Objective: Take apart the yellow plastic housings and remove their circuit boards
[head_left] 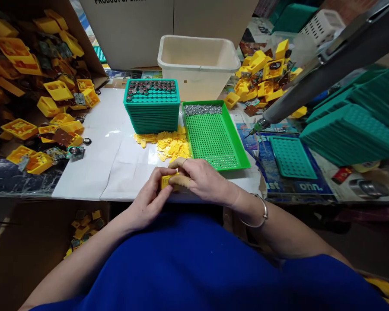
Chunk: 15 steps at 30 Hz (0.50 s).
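Observation:
Close to the table's front edge, my left hand (151,194) is closed round a small yellow plastic casing (165,181). My right hand (201,179) meets it from the other side, thumb and fingers pressed onto the same casing; finger covers show on some of its fingertips. Much of the casing is hidden behind my fingers. Just beyond my hands lies a pile of flat yellow plastic pieces (173,146). To its right is a bright green perforated tray (210,134) with small metal screws (203,110) heaped at its far end.
A stack of teal trays (151,114) bears round dark parts on top. Behind stands a cream bin (199,80). Yellow casings with wired boards (61,129) spill from a carton at left; more lie heaped (262,73) back right. An electric screwdriver (262,121) hangs at right above a teal tray (292,157).

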Tool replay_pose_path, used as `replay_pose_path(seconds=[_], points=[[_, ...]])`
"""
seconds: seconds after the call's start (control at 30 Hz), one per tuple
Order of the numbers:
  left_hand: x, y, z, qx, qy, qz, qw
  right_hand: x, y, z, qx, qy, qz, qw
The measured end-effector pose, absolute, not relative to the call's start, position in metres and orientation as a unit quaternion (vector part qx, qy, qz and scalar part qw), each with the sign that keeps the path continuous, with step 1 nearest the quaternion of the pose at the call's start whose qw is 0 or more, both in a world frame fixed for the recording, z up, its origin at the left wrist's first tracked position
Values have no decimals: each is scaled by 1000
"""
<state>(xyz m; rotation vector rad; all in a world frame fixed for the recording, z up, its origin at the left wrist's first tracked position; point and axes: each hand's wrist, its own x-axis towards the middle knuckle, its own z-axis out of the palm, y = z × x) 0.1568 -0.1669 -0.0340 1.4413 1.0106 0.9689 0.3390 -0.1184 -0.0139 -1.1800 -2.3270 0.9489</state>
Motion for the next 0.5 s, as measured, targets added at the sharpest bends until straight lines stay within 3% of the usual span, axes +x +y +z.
replay_pose_path(seconds=[0.17, 0.23, 0.33, 0.43, 0.5], points=[[154, -165, -33, 595, 410, 404, 561, 333, -126, -19, -439, -827, 304, 178], [155, -164, -32, 559, 397, 396, 611, 340, -133, -18, -409, -850, 252, 216], [160, -161, -32, 458, 385, 386, 702, 369, -134, -4, -401, -799, 88, 440], [169, -154, -34, 387, 412, 378, 733, 408, -110, 16, -464, -596, -82, 650], [177, -149, -35, 379, 421, 361, 740, 429, -83, 24, -451, -572, -4, 685]])
